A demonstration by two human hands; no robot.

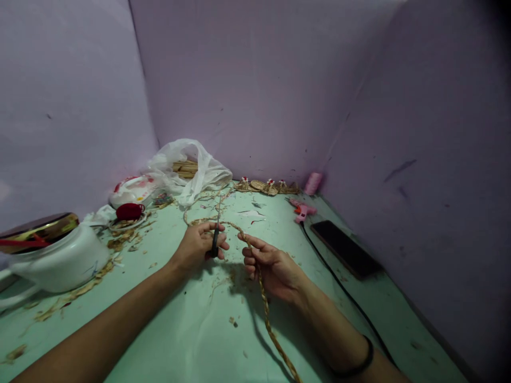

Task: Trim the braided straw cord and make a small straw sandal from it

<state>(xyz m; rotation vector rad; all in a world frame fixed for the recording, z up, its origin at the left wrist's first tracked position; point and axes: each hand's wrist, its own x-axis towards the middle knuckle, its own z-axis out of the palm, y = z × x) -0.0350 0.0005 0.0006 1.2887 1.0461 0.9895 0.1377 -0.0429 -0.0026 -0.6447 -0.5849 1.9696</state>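
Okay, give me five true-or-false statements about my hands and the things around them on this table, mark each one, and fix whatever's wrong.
1. The right hand holds the braided cord. True.
2. The scissors are in the right hand. False: the left hand holds the scissors.
3. The glue gun on the table is pink. True.
4. The phone lies to the left of the glue gun's cable. False: the phone lies to the right of the cable.
5. A black band circles the right arm. True.
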